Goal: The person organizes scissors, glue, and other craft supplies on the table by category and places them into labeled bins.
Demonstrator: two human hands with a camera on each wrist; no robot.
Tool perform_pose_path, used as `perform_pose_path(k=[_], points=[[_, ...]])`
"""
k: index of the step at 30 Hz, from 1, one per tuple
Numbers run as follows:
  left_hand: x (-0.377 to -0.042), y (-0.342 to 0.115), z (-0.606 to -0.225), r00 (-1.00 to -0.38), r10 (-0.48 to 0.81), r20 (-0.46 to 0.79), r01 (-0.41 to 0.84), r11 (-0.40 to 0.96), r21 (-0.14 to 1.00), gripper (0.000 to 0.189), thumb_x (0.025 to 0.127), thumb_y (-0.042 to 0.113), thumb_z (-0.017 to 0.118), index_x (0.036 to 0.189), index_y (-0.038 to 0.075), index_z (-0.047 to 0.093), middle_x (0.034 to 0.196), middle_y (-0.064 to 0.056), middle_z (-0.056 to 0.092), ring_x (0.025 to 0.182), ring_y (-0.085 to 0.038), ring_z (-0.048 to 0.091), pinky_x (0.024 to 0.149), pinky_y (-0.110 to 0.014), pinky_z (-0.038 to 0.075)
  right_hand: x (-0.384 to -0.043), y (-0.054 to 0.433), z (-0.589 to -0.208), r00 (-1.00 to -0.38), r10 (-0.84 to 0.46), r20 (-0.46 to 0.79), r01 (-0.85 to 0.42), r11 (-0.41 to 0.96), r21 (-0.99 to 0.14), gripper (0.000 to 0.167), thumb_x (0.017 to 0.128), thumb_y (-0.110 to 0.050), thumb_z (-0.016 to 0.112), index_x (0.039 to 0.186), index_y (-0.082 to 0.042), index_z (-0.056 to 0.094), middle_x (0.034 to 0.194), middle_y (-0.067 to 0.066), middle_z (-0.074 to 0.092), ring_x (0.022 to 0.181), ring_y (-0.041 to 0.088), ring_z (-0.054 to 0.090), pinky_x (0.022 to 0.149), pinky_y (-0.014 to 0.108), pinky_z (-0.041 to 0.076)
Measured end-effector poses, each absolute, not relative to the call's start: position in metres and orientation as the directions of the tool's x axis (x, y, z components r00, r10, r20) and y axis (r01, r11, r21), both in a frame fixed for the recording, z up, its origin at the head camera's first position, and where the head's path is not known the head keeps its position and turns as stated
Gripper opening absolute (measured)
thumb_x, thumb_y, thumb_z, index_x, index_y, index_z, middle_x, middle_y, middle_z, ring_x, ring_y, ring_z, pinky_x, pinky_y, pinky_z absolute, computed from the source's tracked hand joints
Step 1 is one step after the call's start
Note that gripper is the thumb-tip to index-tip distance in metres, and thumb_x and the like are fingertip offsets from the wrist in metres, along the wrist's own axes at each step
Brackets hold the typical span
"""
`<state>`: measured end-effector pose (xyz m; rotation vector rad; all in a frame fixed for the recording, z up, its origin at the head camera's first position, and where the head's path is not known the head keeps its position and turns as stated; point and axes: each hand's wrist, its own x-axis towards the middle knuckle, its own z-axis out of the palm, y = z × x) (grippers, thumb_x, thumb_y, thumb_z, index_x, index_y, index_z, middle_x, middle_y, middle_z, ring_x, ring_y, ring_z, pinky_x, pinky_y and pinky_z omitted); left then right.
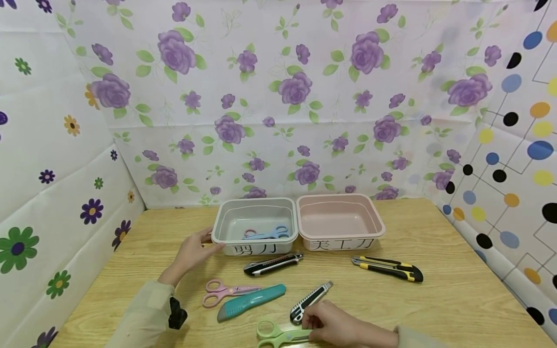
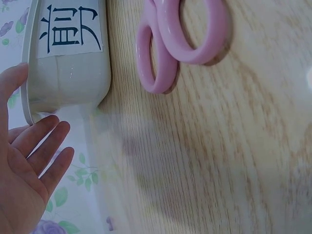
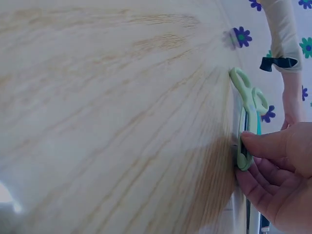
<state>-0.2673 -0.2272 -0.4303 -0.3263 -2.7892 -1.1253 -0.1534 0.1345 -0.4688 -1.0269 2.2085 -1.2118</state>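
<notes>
My left hand point(image 1: 194, 255) is at the left end of a grey plastic bin point(image 1: 222, 247), thumb at its rim and fingers loosely extended beside it. In the left wrist view the left hand point(image 2: 29, 170) shows fairly straight fingers touching the bin's edge. Inside the bin lie blue scissors point(image 1: 278, 233) and a pink handle loop, the rest of it hidden. My right hand point(image 1: 332, 323) pinches green scissors point(image 3: 252, 105) by the blade end, low at the table's front. Beside that hand lies a black-and-white utility knife point(image 1: 310, 300).
A pink bin point(image 1: 341, 238) stands against the grey one. Pink scissors point(image 1: 213, 294), a teal cutter point(image 1: 252, 302), a black cutter point(image 1: 271, 265) and a yellow-black cutter point(image 1: 389, 268) lie on the wooden table point(image 1: 452, 304). Patterned cloth surrounds the table at the back and sides.
</notes>
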Motion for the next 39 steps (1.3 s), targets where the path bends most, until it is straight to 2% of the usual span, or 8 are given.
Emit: perform_pose_path(k=[5, 10, 14, 19, 27, 39], points=[[-0.267, -0.228, -0.43, -0.97, 0.161, 0.182, 0.242, 0.705, 0.667, 0.07, 0.081, 0.038, 0.067, 0.132, -0.004, 0.043, 0.112, -0.021, 0.061, 0.103, -0.034, 0.059, 0.077, -0.046, 0.048, -0.156, 0.136, -0.467, -0.617, -0.787, -0.01, -0.423, 0.342, -0.839, 0.013, 0.076, 0.005, 0.065, 0.082, -0.007, 0.063, 0.073, -0.007, 0.058, 0.066, -0.005, 0.05, 0.058, 0.016, 0.047], [-0.268, -0.228, -0.431, -0.971, 0.155, 0.18, 0.236, 0.714, 0.659, 0.071, 0.081, 0.039, 0.067, 0.132, -0.004, 0.043, 0.111, -0.021, 0.061, 0.103, -0.033, 0.059, 0.078, -0.046, 0.048, -0.16, 0.136, -0.463, -0.582, -0.813, -0.002, -0.438, 0.316, -0.842, 0.012, 0.077, 0.007, 0.064, 0.082, -0.003, 0.062, 0.074, 0.004, 0.062, 0.066, -0.005, 0.049, 0.059, 0.016, 0.047], [-0.267, -0.228, -0.431, -0.972, 0.159, 0.174, 0.235, 0.714, 0.659, 0.071, 0.081, 0.038, 0.067, 0.133, -0.003, 0.042, 0.112, -0.021, 0.061, 0.103, -0.032, 0.059, 0.078, -0.045, 0.048, -0.163, 0.135, -0.458, -0.567, -0.823, 0.006, -0.451, 0.305, -0.839, 0.013, 0.075, 0.01, 0.064, 0.081, -0.002, 0.062, 0.073, 0.0, 0.059, 0.066, -0.006, 0.048, 0.058, 0.017, 0.047], [-0.267, -0.227, -0.43, -0.971, 0.163, 0.173, 0.237, 0.714, 0.659, 0.071, 0.08, 0.039, 0.067, 0.134, -0.001, 0.042, 0.112, -0.021, 0.061, 0.102, -0.033, 0.059, 0.077, -0.045, 0.049, -0.167, 0.134, -0.451, -0.57, -0.822, 0.004, -0.461, 0.315, -0.83, 0.015, 0.075, 0.011, 0.063, 0.08, -0.003, 0.062, 0.072, -0.007, 0.057, 0.064, -0.006, 0.048, 0.057, 0.017, 0.047], [-0.268, -0.228, -0.43, -0.972, 0.158, 0.175, 0.235, 0.713, 0.661, 0.072, 0.08, 0.04, 0.067, 0.133, -0.003, 0.042, 0.111, -0.02, 0.061, 0.102, -0.032, 0.059, 0.076, -0.044, 0.048, -0.175, 0.133, -0.433, -0.569, -0.822, 0.002, -0.479, 0.33, -0.814, 0.017, 0.074, 0.014, 0.062, 0.08, -0.002, 0.062, 0.072, -0.002, 0.059, 0.064, -0.004, 0.049, 0.058, 0.017, 0.047], [-0.267, -0.227, -0.428, -0.974, 0.152, 0.171, 0.228, 0.715, 0.661, 0.072, 0.08, 0.039, 0.067, 0.133, -0.002, 0.042, 0.111, -0.021, 0.062, 0.103, -0.033, 0.058, 0.077, -0.045, 0.047, -0.195, 0.133, -0.407, -0.603, -0.798, 0.0, -0.523, 0.395, -0.756, 0.016, 0.074, 0.011, 0.063, 0.081, -0.004, 0.062, 0.075, -0.001, 0.06, 0.068, -0.001, 0.051, 0.063, 0.018, 0.048]])
